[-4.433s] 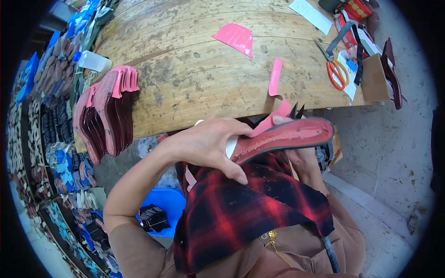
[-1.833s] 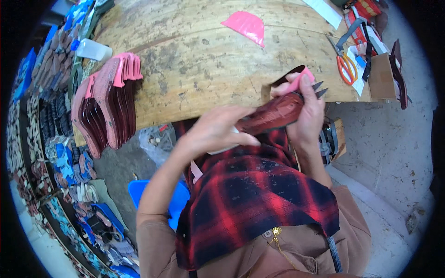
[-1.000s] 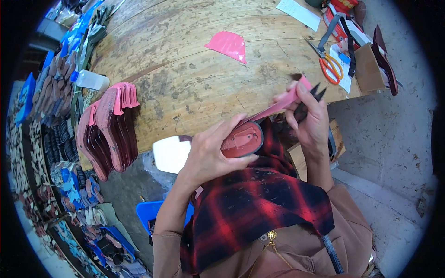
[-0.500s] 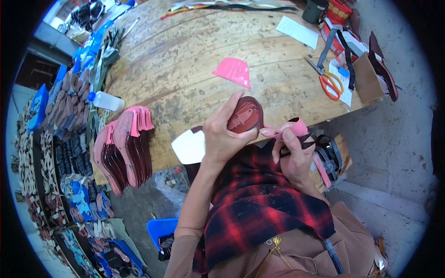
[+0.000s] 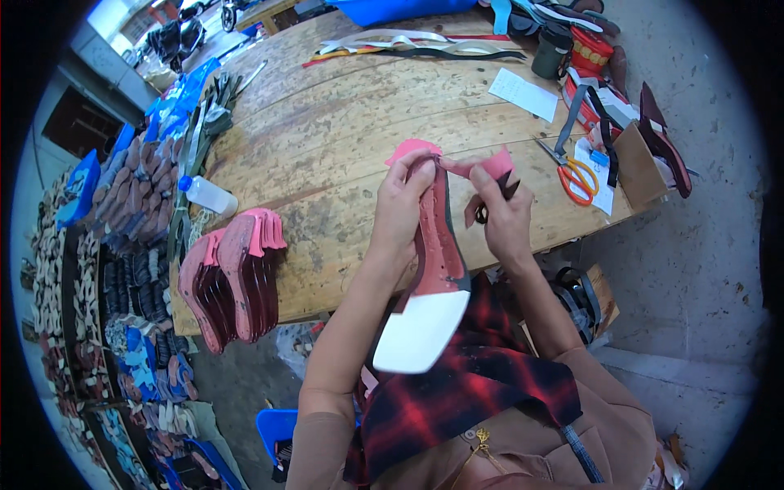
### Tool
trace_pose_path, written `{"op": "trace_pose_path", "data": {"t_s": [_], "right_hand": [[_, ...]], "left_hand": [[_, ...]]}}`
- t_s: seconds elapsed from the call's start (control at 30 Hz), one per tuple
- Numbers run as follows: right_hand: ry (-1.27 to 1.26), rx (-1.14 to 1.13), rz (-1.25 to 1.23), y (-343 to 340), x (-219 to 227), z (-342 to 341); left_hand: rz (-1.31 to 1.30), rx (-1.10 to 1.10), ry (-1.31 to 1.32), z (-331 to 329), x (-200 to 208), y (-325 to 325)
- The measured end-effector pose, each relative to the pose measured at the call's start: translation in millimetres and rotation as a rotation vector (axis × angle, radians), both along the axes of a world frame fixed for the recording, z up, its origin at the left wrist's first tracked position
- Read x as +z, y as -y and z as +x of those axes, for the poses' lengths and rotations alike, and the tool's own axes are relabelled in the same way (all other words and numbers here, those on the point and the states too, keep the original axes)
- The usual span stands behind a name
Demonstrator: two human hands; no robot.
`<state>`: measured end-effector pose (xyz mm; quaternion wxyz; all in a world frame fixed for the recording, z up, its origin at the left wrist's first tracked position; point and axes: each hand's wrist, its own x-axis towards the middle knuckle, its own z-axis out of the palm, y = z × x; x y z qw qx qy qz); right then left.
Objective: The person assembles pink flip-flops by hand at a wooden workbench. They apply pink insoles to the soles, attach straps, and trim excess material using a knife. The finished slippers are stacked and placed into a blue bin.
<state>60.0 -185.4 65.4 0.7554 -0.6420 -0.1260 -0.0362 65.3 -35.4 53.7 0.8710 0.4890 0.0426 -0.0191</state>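
Note:
My left hand [image 5: 398, 204] is closed around the far end of a reddish-brown shoe insole [image 5: 441, 241], which has a dark edge and small holes. Its white front part [image 5: 420, 331] points down toward my lap. Thumb and fingers of my right hand [image 5: 508, 227] pinch a pink strip [image 5: 495, 166], which stretches to the insole's far end by my left fingertips. A dark piece with a loop [image 5: 482, 214] also sits in the right hand; its kind is unclear. Just beyond the left fingers, a pink cut piece [image 5: 412, 149] lies on the wooden table [image 5: 327, 163].
Several pink-topped insoles [image 5: 237, 269] stand stacked at the table's left edge, near a white bottle [image 5: 211, 196] with a blue cap. Orange-handled scissors [image 5: 578, 180], a paper sheet [image 5: 524, 94] and a cardboard box [image 5: 637, 167] are on the right. Coloured strips [image 5: 425, 47] lie far back.
Both hands have moved away from my body over the table. The insole has swung round, so its white part now hangs toward my lap. The pink strip remains in my right hand.

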Motion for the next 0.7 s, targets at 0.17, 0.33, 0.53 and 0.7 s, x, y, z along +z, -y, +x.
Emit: {"op": "trace_pose_path", "data": {"t_s": [0.17,0.33,0.53,0.7], "right_hand": [[0.052,0.101,0.01,5.2,-32.3,-50.0],[0.351,0.093,-0.198,17.2,-56.5,-52.2],[0.298,0.233,-0.074,33.8,-79.1,-78.3],[0.41,-0.032,-0.319,17.2,-93.1,-90.8]], "left_hand": [[0.124,0.188,0.021,-5.1,-17.8,2.3],[0.061,0.221,0.008,0.5,-34.6,12.7],[-0.301,0.08,-0.292,7.1,-71.8,10.6],[-0.348,0.271,-0.405,12.6,-86.9,21.0]]}}
